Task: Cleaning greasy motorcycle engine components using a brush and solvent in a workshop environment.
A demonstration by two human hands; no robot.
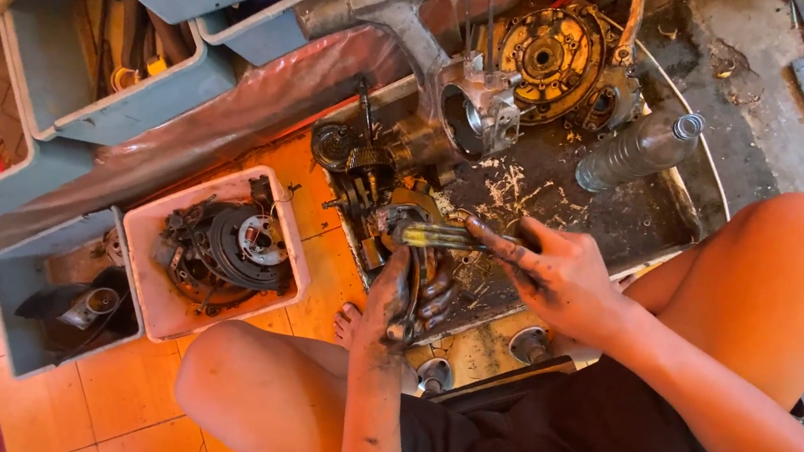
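My right hand (pixel 554 275) grips a screwdriver with a clear yellow handle (pixel 435 236), its tip pointing left into a greasy metal engine part (pixel 392 223). Just below it my left hand (pixel 405 295), black with grease, is closed around that part and holds it over the dirty metal tray (pixel 619 213). A gear cluster (pixel 363 168) lies close behind the part. Further back in the tray stand an engine crankcase (pixel 476 115) with a yellowish round cover (pixel 551 59).
A white tub (pixel 147 275) of dark engine parts sits left of the tray on the orange tiled floor. Grey plastic bins (pixel 53 74) stand at the left and top. A clear plastic bottle (pixel 635 150) lies in the tray. My bare knees frame the spot.
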